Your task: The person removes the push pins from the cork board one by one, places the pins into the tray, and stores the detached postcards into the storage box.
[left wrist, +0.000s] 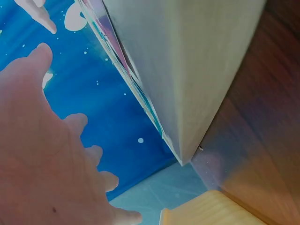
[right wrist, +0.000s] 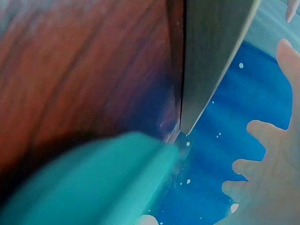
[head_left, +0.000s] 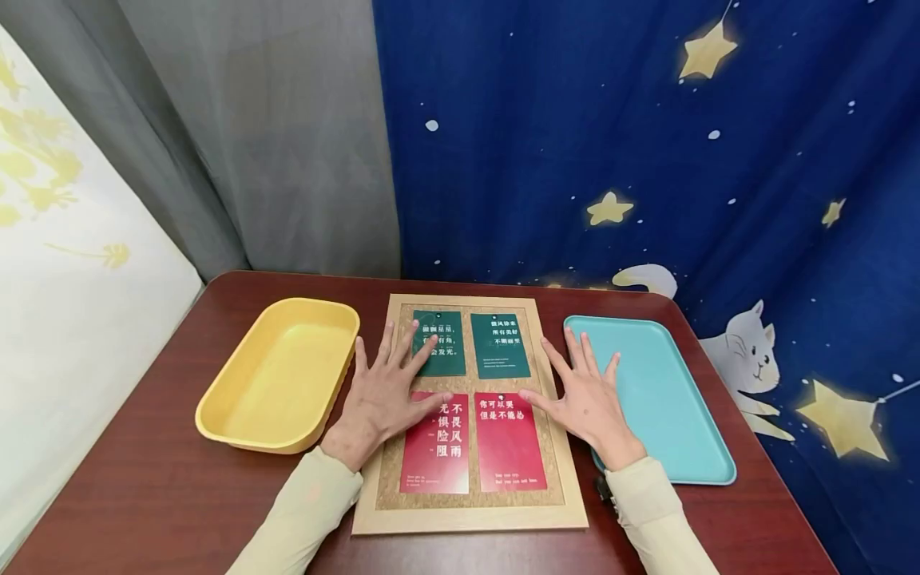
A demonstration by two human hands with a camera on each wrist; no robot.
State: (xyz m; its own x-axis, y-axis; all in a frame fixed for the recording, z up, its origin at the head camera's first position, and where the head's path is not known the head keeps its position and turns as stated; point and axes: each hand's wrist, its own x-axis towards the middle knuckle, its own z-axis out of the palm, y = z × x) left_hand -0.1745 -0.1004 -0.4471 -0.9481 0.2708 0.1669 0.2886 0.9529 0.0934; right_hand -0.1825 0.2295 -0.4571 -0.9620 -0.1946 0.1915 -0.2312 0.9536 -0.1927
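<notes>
A wood-framed cork board [head_left: 374, 511] lies flat on the dark red table, with two green cards [head_left: 500, 345] pinned at the top and two red cards [head_left: 509, 451] below. My left hand [head_left: 384, 391] lies flat with spread fingers on the board's left side, fingertips over the upper left green card [head_left: 444, 363] and the thumb on the left red card [head_left: 434, 455]. My right hand [head_left: 585, 399] rests flat on the board's right edge, its thumb touching the right red card. Both wrist views show the board's frame [left wrist: 187, 70] [right wrist: 211, 51] close up and each hand's spread fingers [left wrist: 75, 124] [right wrist: 255, 129].
A yellow tub [head_left: 280, 371] stands left of the board and a flat teal tray [head_left: 661, 399] lies to its right. A blue starry curtain [head_left: 647, 144] and a grey curtain [head_left: 273, 136] hang behind the table. The table's front edge is near my sleeves.
</notes>
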